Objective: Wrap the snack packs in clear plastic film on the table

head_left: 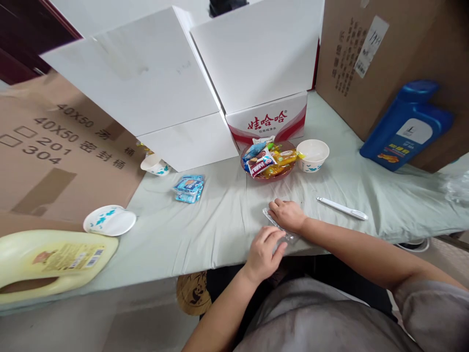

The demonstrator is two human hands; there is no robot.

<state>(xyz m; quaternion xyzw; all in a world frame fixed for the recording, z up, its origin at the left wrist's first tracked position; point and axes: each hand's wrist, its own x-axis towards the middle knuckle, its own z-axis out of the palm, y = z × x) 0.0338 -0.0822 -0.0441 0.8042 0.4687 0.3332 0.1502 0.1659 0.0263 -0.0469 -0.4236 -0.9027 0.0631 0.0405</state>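
My right hand (287,215) is closed over a crinkled clear plastic wrapper (291,236) at the near edge of the cloth-covered table, its fingers curled on the wrapper's far end. Just to the left, my left hand (264,253) hovers by the wrapper's near side, thumb and index finger apart with nothing visible between them. A slim white utility knife (343,209) lies to the right of my right hand. Beyond the hands stands a reddish glass bowl (269,177) heaped with wrapped snacks (261,162).
A white paper bowl (313,155) touches the snack bowl's right side. Blue snack packets (189,188) lie left. Two more paper bowls, a yellow jug (58,259) and a blue bottle (406,127) flank the table. White boxes (157,73) and brown cartons (69,146) wall the back.
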